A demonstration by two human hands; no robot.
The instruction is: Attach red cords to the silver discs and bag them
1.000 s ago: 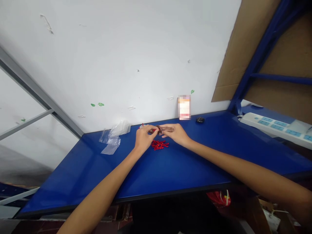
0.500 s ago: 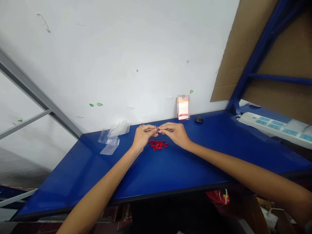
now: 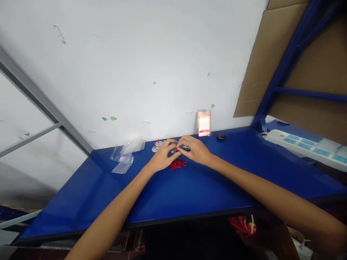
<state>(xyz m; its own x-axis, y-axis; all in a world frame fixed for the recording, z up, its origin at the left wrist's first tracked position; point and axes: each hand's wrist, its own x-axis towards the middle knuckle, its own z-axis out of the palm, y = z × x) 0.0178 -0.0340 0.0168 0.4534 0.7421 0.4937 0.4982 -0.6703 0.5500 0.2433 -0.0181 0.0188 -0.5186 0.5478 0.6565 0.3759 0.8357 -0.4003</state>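
My left hand (image 3: 163,156) and my right hand (image 3: 195,150) meet above the middle of the table. The left thumb and fingers curve around a small shiny disc (image 3: 174,151), mostly hidden by the fingers. My right thumb and forefinger pinch a bit of red cord (image 3: 177,148) at that disc. Under my right fingers shows another round, silvery piece (image 3: 185,147); whether it is touched I cannot tell. Just below the hands lies a small heap of red cord loops (image 3: 178,164). Behind my left hand lie pale round discs (image 3: 156,147) with red cords standing up from them.
Clear plastic bags (image 3: 125,155) lie at the left on the blue table (image 3: 195,191). Against the white wall leans a small box or card (image 3: 204,123), beside a black object (image 3: 221,137). A white power strip (image 3: 306,144) lies at the right by the blue frame.
My hands have shifted from holding a disc edge-on between both sets of fingertips to a lower, more curled grip. The pale discs behind my left hand show more. The view tilted up slightly.
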